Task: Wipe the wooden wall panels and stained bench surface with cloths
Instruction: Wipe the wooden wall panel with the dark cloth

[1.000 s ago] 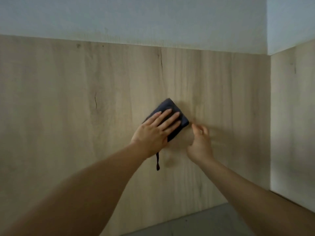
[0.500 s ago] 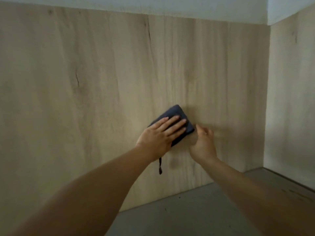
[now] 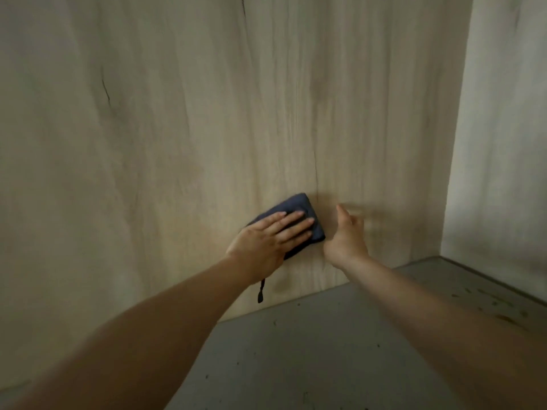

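Pressing: left hand (image 3: 268, 241) is lying flat, fingers spread, pinning the cloth (image 3: 299, 216) against the back panel (image 3: 177, 143), low down and near the desk (image 3: 325, 350).
Left grip: it is not closing round anything; the open palm is doing the holding by pressure alone.
Right grip: right hand (image 3: 346, 236) is hovering just beside the cloth, loosely open and holding nothing; it is blurred, so I cannot tell whether it is touching the panel.
Cloth: folded, dark blue, looking soft and light, with a loop (image 3: 260, 292) dangling below the wrist.
Handling: I am judging it will slide easily on smooth wood and slump if pressure is easing.
Hold: palm over the middle is suiting it best.
Desk: grey, speckled with stains toward the right, looking not yet wiped.
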Demonstrator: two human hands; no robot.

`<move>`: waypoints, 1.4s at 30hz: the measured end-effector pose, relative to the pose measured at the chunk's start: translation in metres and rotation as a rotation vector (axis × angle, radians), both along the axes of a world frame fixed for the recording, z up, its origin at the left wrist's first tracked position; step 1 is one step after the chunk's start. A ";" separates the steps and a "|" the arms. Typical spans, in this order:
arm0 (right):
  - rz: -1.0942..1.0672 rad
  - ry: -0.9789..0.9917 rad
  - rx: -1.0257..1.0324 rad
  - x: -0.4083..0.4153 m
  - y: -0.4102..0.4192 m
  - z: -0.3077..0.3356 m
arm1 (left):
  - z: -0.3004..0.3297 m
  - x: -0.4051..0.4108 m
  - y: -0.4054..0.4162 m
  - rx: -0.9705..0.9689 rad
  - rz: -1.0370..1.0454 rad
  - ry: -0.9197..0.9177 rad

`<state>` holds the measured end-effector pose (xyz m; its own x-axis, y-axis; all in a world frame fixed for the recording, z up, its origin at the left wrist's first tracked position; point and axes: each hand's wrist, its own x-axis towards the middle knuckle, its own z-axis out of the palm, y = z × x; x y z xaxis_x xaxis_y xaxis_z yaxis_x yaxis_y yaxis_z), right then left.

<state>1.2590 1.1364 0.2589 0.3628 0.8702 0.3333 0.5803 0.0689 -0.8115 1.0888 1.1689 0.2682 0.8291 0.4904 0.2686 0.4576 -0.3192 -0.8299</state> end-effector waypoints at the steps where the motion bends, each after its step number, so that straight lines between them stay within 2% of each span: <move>1: -0.007 0.005 -0.045 0.003 0.000 -0.003 | -0.006 -0.003 0.003 0.002 -0.035 -0.002; 6: -0.058 -0.064 -0.142 0.011 0.016 -0.025 | -0.002 -0.097 -0.005 -0.019 -0.168 0.103; 8: -0.088 -0.179 -0.218 0.011 0.019 -0.030 | -0.001 -0.118 -0.005 -0.005 -0.158 0.140; 11: -0.041 -0.443 -0.420 0.015 0.017 -0.040 | -0.012 -0.100 0.003 0.051 -0.135 0.223; 13: -0.027 -0.610 -0.545 0.027 0.016 -0.049 | -0.041 -0.071 0.020 0.086 -0.155 0.345; 15: 0.009 -0.698 -0.614 0.034 0.012 -0.054 | -0.064 -0.025 0.030 0.023 -0.103 0.364; 17: -0.003 -0.666 -0.619 0.034 0.007 -0.053 | -0.076 0.016 0.027 0.079 -0.006 0.337; 18: -0.011 -0.654 -0.619 0.032 0.004 -0.051 | -0.084 0.034 0.034 0.051 -0.077 0.366; 20: 0.018 -0.674 -0.620 0.032 0.001 -0.053 | -0.081 0.057 0.026 -0.124 -0.026 0.356; 21: 0.044 -0.708 -0.648 0.028 -0.003 -0.054 | -0.078 0.058 0.022 -0.143 -0.009 0.332; 23: 0.078 -0.781 -0.681 0.022 -0.006 -0.057 | -0.073 0.048 0.019 -0.148 0.012 0.284; 26: 0.074 -0.701 -0.666 0.016 -0.010 -0.061 | -0.076 0.016 0.012 -0.240 -0.004 0.228; 28: 0.114 -0.701 -0.655 0.010 -0.009 -0.062 | -0.074 -0.028 0.007 -0.221 0.037 0.262; 32: 0.180 -0.696 -0.674 0.000 -0.003 -0.061 | -0.068 -0.092 0.005 -0.146 -0.100 0.280; 35: 0.206 -0.716 -0.671 0.002 0.003 -0.061 | -0.067 -0.083 0.007 -0.131 -0.072 0.327; 37: 0.220 -0.739 -0.673 0.006 0.005 -0.063 | -0.072 -0.063 0.010 -0.115 -0.144 0.346; 40: 0.206 -0.709 -0.648 0.006 0.000 -0.066 | -0.076 -0.050 0.004 -0.227 0.028 0.348; 42: 0.183 -0.675 -0.586 0.001 -0.004 -0.064 | -0.074 -0.052 0.002 -0.214 0.021 0.287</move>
